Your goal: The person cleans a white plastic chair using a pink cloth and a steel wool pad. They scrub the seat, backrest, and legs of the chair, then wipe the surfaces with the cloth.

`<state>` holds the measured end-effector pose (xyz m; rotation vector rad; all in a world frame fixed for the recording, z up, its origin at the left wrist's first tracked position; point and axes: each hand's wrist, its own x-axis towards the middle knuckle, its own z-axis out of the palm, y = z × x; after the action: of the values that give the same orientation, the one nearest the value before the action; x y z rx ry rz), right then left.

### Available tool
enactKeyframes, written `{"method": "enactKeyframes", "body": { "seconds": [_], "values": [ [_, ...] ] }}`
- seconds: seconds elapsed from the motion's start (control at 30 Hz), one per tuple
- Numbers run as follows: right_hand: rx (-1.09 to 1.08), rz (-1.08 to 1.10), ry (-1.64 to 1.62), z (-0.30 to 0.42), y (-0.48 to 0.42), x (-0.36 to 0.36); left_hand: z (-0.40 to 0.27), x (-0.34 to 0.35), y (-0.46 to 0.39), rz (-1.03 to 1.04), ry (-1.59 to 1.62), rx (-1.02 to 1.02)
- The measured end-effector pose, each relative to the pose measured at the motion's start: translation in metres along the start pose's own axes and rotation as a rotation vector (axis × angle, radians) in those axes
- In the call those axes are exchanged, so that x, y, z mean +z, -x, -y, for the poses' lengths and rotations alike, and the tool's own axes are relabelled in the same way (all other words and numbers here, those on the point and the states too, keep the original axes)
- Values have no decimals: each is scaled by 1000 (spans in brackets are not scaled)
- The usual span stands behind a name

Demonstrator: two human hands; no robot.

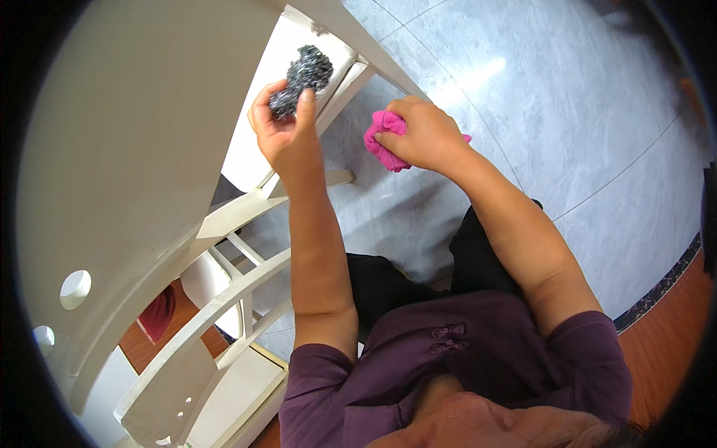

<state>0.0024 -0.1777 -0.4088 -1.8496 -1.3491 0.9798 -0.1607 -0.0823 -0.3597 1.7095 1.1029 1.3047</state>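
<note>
My left hand [288, 126] grips the lower end of a grey metallic scouring pad [307, 75] between thumb and fingers. The pad is held over the white seat [246, 151] of a chair. To the right of it, my right hand [428, 131] clasps a bunched pink cloth [385, 140], with a small end of the cloth showing past the far side of the hand. The cloth is above the grey tiled floor, beside the edge of the chair. The two hands are apart.
A large cream chair back [129, 129] with round holes rises at the left. Below it stands another white chair with a curved, slatted back [207, 313]. Grey floor tiles [560, 129] spread to the right, bordered by a dark strip and reddish wood flooring [666, 330]. A dark red cloth [158, 315] lies lower left.
</note>
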Motion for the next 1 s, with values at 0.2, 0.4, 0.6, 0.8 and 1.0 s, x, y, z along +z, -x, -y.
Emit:
{"method": "enactKeyframes", "body": {
  "seconds": [0.2, 0.4, 0.6, 0.8, 1.0],
  "values": [
    [22, -30, 8, 0, 1, -8, 7, 36, 3, 134, -500, 223],
    [4, -284, -136, -12, -15, -12, 16, 39, 0, 187, -778, 382],
    [-112, -342, 135, -7, -43, -3, 5, 50, 1, 292, -944, 280],
    [-73, -270, 100, -6, -74, -4, 10, 62, 10, 208, -947, 221],
    [-119, -370, 118, -6, -78, -2, 10, 68, 8, 192, -873, 162]
  ]
}}
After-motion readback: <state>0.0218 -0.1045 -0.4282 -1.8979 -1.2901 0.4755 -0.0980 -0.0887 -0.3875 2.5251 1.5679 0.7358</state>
